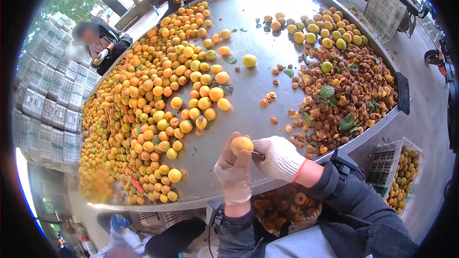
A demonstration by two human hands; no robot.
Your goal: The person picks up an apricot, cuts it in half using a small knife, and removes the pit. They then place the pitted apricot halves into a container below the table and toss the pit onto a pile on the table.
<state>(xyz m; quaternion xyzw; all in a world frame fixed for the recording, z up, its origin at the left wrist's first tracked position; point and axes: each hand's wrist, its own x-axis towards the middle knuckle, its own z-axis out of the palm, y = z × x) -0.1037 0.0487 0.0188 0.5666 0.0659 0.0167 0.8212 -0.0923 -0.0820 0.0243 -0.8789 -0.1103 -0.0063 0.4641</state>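
Note:
My left hand (234,169), in a pale glove, holds a yellow-orange fruit (242,145) between its fingers above the table's near edge. Close against it on the right, my right hand (278,156), in a white knitted glove, grips a small thin metal tool (258,153) whose tip meets the fruit. Most of the tool is hidden in the glove. A large heap of whole fruit (158,86) covers the left side of the metal table (253,28). Brown pits and scraps (349,95) lie piled on the right, with green leaves among them.
Below the near edge is a container of halved fruit (287,205). A crate of fruit (404,179) stands at the right. Two people work beyond the table, and another person's gloved hand (125,231) shows at lower left. A red-handled tool (136,183) lies by the heap.

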